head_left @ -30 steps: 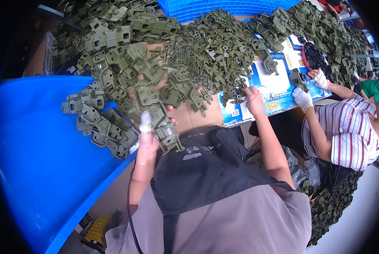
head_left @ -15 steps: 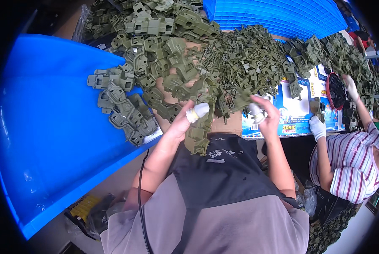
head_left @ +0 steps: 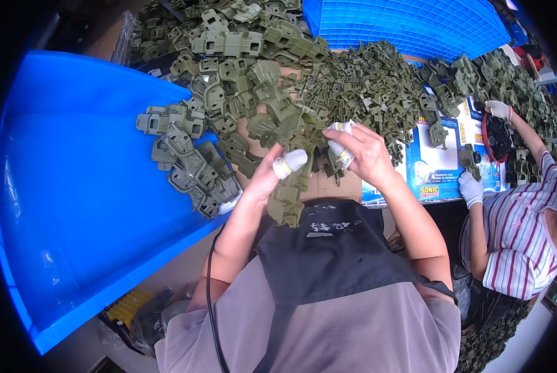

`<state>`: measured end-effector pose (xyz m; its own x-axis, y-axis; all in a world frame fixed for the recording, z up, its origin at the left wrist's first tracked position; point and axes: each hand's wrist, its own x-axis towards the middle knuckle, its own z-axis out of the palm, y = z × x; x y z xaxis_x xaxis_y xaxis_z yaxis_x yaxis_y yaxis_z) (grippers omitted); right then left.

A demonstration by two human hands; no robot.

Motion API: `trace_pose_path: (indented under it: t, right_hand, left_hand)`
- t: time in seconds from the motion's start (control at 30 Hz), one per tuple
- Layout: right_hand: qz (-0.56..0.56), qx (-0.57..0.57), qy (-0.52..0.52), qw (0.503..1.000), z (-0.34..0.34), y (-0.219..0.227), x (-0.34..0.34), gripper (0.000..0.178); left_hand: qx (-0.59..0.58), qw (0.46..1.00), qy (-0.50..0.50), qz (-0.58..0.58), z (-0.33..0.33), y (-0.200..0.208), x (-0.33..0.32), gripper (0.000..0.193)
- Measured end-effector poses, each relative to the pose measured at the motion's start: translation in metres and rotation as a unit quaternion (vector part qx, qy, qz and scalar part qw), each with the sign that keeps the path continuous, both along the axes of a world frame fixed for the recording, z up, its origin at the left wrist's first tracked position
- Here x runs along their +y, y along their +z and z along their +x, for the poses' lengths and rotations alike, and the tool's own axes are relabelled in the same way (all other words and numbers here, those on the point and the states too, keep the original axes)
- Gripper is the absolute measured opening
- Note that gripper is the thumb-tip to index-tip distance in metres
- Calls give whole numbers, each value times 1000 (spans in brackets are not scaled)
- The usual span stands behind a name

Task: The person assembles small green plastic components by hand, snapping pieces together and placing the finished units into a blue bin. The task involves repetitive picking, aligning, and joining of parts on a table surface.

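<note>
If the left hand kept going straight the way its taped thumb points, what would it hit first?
Probably the right hand, close ahead to the upper right of the left hand, with olive plastic parts held between them; depth is hard to judge.

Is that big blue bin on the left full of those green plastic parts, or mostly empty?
Mostly empty. The blue bin shows bare blue inside; only a small cluster of green parts lies at its right rim, spilling over from the heap on the table.
</note>
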<state>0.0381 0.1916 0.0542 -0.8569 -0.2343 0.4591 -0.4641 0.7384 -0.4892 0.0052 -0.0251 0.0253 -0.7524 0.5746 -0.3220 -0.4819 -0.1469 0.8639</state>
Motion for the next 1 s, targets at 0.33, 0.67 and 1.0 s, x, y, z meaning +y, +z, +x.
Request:
trace_pose_path:
  t: [0.33, 0.67, 1.0]
  right_hand:
    - [111, -94, 56, 988, 10, 16, 2, 46]
    - [155, -123, 113, 974, 19, 7, 4, 34]
    - [101, -129, 121, 979, 19, -11, 4, 44]
  left_hand:
    - [38, 995, -92, -31, -5, 7, -9, 50]
    - [130, 951, -150, -237, 13, 3, -3, 37]
    - [205, 918, -179, -288, 11, -16, -13, 44]
